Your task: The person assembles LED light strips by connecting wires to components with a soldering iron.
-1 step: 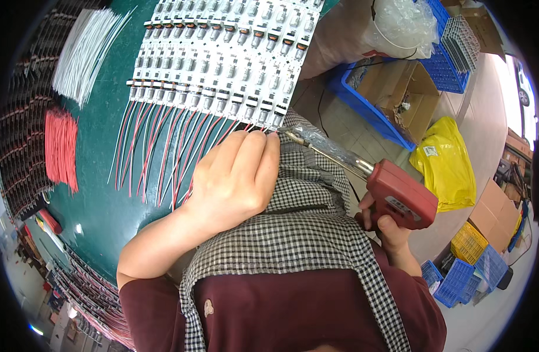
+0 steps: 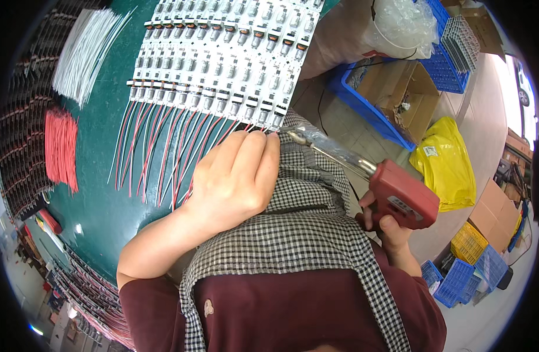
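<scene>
A white circuit board panel (image 2: 222,64) with rows of small components lies on the green table. Red and white wires (image 2: 158,146) hang in a row from its near edge. My left hand (image 2: 237,170) is closed at the panel's near right corner, its fingertips pinching a wire that they mostly hide. My right hand (image 2: 392,229) grips the handle of a red soldering gun (image 2: 404,196). Clear film wraps part of the gun's metal shaft (image 2: 340,157). The gun's tip points left, close to the panel's corner and my left fingertips; whether it touches cannot be made out.
Bundles of white wires (image 2: 87,56) and red wires (image 2: 61,149) lie on the table's left, beside stacked dark wired panels (image 2: 23,117). Right of the table are a blue crate (image 2: 369,120) holding a cardboard box (image 2: 419,88), a yellow bag (image 2: 445,167) and clear plastic bags (image 2: 398,29).
The soldering gun has shifted very slightly right and down, its tip drawing back a little from the panel's corner. My left hand and the panel stay in place.
</scene>
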`<action>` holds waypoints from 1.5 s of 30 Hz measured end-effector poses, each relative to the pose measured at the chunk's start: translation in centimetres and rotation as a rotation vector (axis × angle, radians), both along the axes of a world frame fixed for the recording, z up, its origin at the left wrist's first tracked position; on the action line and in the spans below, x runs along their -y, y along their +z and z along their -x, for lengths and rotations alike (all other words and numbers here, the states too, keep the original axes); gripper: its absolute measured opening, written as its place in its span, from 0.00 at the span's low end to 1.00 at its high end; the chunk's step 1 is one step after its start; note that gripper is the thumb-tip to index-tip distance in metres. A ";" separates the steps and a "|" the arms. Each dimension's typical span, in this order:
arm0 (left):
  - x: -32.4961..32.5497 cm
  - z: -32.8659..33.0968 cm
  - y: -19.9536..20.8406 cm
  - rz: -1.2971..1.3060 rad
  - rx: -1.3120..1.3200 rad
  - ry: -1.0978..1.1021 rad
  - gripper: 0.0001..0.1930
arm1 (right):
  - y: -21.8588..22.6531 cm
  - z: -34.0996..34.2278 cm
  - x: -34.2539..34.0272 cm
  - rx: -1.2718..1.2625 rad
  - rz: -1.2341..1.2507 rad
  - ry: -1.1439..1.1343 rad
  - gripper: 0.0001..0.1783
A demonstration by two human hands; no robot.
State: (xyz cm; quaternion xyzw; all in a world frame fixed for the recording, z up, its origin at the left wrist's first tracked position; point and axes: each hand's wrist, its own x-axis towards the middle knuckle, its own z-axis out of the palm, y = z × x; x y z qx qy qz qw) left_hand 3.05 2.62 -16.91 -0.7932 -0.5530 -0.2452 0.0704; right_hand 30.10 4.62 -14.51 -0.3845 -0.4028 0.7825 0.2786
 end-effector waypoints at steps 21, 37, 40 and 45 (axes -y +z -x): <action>-0.8 3.0 3.5 0.152 0.028 0.197 0.15 | 1.3 1.3 -5.2 -0.057 -0.500 -0.294 0.30; -1.5 6.7 2.4 0.247 0.142 0.184 0.14 | 0.5 10.5 -20.7 -0.137 -0.703 -0.609 0.17; -1.2 7.4 1.8 0.218 0.158 0.165 0.13 | -0.1 9.3 -18.9 -0.071 -0.668 -0.604 0.16; -1.3 8.3 0.7 0.173 0.154 0.130 0.13 | 0.4 7.4 -15.8 -0.120 -0.624 -0.521 0.18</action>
